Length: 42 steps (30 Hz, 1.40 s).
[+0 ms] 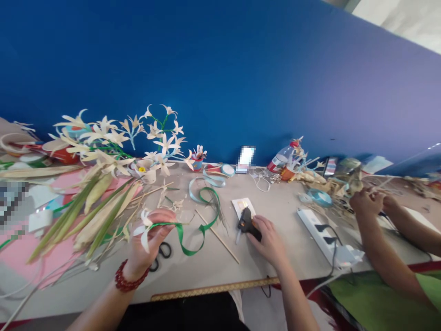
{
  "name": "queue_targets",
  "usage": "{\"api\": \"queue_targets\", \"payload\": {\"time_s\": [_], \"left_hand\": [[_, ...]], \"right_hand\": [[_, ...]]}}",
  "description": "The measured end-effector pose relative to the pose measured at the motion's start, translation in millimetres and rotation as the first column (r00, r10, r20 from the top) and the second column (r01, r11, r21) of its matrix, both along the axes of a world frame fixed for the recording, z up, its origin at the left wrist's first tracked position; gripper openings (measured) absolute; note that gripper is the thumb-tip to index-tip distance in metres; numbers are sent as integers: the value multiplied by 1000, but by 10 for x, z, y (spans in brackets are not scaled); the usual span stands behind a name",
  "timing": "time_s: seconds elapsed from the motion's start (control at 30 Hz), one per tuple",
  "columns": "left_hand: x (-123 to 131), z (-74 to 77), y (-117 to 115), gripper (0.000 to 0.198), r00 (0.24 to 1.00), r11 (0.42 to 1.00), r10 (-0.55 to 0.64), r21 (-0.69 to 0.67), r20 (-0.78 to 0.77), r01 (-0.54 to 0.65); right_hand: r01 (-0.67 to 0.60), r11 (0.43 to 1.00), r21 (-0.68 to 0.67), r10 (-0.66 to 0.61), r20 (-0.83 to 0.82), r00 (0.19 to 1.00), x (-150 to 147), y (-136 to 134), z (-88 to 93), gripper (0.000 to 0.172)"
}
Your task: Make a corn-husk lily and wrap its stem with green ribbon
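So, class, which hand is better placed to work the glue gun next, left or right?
Right, I'd judge: the right hand has hold of the glue gun, while the left hand is occupied with a white flower and its trailing green ribbon.

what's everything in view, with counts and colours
held flower: 1, white, left hand
trailing ribbon: 1, green, centre
glue gun: 1, black, right hand
card: 1, white, beneath glue gun
loose stick: 1, tan, centre
scissors: 1, black, near left hand
standing flowers: many, cream, back left
husks: several, green and cream, left
sheeting: some, pink, left
ribbon rolls: 2+, light blue, back
upright screens: 2, lit, back
bottle: 1, clear, back
power strip: 1, white, right
table: 1, grey, below
wall: 1, blue, behind
small clutter: uncounted, mixed, back right
co-worker's hands: 2, far right
bracelet: 1, red, by left hand
left hand: 1, holding flower
right hand: 1, holding glue gun
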<state>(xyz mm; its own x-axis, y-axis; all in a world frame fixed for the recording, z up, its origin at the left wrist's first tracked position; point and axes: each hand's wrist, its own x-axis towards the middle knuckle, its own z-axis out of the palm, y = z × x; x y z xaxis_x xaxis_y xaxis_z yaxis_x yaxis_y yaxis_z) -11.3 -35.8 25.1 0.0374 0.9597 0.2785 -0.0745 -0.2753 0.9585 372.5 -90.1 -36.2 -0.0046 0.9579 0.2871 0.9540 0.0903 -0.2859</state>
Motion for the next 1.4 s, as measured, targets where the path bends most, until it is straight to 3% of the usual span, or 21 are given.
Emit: {"api": "queue_targets", "payload": {"time_s": [0.1,0.27,0.37,0.47,0.57,0.67,0.73,0.83,0.97,1.1,1.2,1.27,1.4], "left_hand": [[22,61,-5,7,999,992,48,115,-17,-45],[26,78,-15,8,999,995,34,91,-40,-30],[35,28,-9,7,999,997,-4,76,-45,7],[54,-29,4,6,999,996,-45,76,-28,47],[76,-67,19,8,999,995,-46,86,-27,48],[91,-91,32,8,999,991,-52,123,-1,52],[98,-103,38,5,998,987,-62,151,21,59],[116,-108,44,4,998,986,-60,157,20,56],[164,-93,54,10,999,984,-48,173,10,46],[204,-81,52,12,1000,974,-19,225,5,18],[213,-70,37,11,999,973,-30,227,14,26],[212,-60,28,9,998,972,-46,232,30,38],[205,-48,17,9,998,970,-51,239,37,41]], "right_hand": [[-58,996,-65,58,3,998,20,58,-20,28],[-39,990,-137,32,-56,998,111,54,3,33],[14,975,-223,-56,-181,982,182,42,39,36],[34,974,-224,-125,-406,905,219,51,69,37],[100,985,-139,-169,-699,695,207,56,95,39],[195,978,-76,-137,-936,323,147,36,166,39],[203,978,-38,-63,-991,118,82,11,259,35],[125,992,21,19,-1000,16,-76,-48,449,28],[-40,998,41,44,-995,94,-464,-183,678,17],[-275,961,-20,29,-985,172,-963,-306,780,24],[-436,899,-39,115,-940,322,-1240,-303,808,25],[-484,874,-43,188,-889,418,-1346,-267,831,22],[-492,870,-26,278,-799,533,-1442,-198,911,13]]}}
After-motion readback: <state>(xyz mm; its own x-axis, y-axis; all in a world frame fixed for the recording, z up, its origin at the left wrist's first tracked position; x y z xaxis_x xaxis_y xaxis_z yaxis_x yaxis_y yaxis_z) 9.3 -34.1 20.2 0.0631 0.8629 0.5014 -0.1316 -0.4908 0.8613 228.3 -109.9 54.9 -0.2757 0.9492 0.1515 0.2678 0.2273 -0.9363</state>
